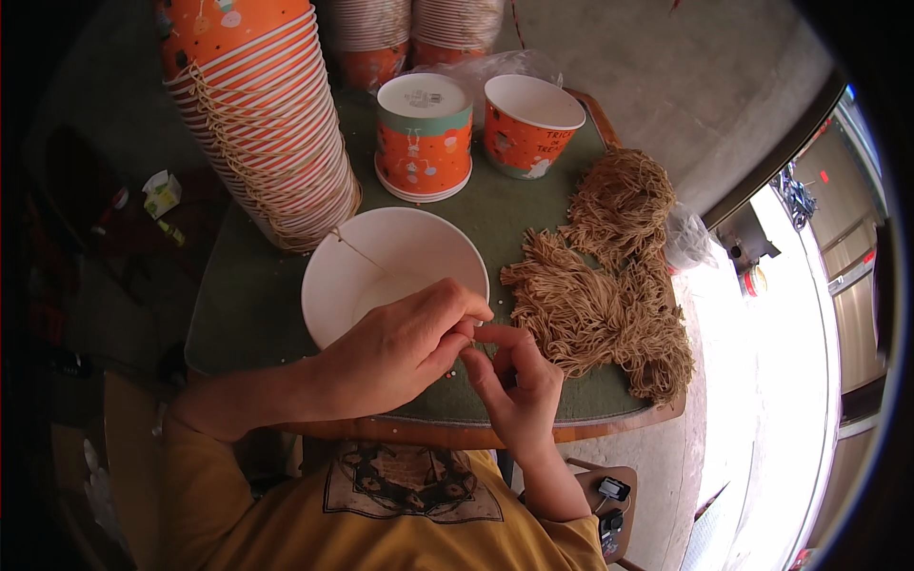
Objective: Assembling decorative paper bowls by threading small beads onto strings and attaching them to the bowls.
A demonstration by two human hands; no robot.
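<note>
A white paper bucket (328,276) stands mouth up on the table before me. From a knot at its far left rim a thin tan cord (359,249) runs down inside, and its other end is lost behind my hand. My left hand (405,333) reaches across the bucket's near right side, thumb and fingers pinched together at the right rim. Against those fingertips my right hand (522,381) is pinched too, just outside the rim. Whatever lies between the fingertips is hidden. Right of the hands lie bundles of tan cords (581,309).
A tall leaning stack of orange buckets (257,124) with cord loops rises at the left. Behind stand an upside-down orange bucket (424,143) and an upright one (528,133). More wrapped stacks (371,38) are beyond. A wooden edge (571,433) rims the green tabletop (257,314).
</note>
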